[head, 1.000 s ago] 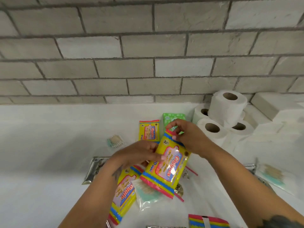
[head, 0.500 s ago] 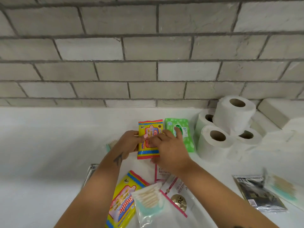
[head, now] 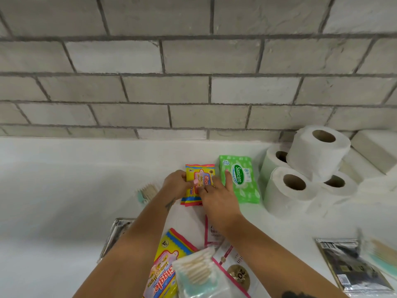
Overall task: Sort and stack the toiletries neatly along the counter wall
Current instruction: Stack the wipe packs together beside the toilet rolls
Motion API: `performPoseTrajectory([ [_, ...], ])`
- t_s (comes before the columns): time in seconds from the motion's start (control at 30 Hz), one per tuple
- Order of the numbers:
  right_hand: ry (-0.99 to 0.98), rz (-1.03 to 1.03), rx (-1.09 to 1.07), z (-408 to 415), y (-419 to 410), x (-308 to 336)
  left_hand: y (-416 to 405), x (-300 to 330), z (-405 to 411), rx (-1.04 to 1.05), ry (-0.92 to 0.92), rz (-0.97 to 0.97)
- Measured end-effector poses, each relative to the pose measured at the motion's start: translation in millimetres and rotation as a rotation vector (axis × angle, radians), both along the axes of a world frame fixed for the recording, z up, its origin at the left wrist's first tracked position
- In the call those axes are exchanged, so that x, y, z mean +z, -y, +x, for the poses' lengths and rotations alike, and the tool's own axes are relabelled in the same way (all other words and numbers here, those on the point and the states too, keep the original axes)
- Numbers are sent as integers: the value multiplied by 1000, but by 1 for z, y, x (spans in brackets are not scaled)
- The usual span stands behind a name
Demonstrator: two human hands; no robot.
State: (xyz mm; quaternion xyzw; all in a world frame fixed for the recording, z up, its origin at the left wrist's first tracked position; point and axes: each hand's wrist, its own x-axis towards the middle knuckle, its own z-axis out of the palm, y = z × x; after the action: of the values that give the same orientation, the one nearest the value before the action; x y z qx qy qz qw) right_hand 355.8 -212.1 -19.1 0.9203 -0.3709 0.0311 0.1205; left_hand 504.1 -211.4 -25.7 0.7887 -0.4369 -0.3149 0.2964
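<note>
Left hand (head: 175, 183) grips yellow wipes stack (head: 198, 183) at its left edge; right hand (head: 217, 195) lies spread on top, fingertip touching green wipes pack (head: 239, 179) just right, on counter (head: 64, 190).

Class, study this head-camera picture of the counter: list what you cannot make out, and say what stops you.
1. Yellow wipes stack: how many packs; the left hand and right hand cover its middle.
2. Silver sachet: its label; the left forearm hides most of it.
3. Cotton buds at left: blurred, partly behind the left hand.
4. Yellow pack near the bottom: cut off by the frame edge.
</note>
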Motion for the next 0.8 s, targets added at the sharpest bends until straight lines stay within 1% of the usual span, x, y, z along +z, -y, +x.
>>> performPoseTrajectory([
  [0.07,-67,54,9,-1,0,-1,0,-2,-4,-1,96,5],
  [0.17,-110,17,17,0,-3,1,3,-7,-5,19,190,-13],
  [0.27,-123,73,33,3,-4,3,6,-12,-5,53,201,-27],
  [0.4,-110,73,49,7,-3,2,6,-13,-7,129,202,-54],
  [0.5,-119,57,78,8,-2,-1,7,-15,-9,127,258,-40],
  [0.6,-171,27,88,9,-3,-1,7,-13,-10,124,297,-31],
  [0.73,-222,14,89,10,-7,2,3,-9,-15,146,280,-76],
  [0.8,-211,37,71,8,-8,3,0,-7,-17,155,289,-86],
])
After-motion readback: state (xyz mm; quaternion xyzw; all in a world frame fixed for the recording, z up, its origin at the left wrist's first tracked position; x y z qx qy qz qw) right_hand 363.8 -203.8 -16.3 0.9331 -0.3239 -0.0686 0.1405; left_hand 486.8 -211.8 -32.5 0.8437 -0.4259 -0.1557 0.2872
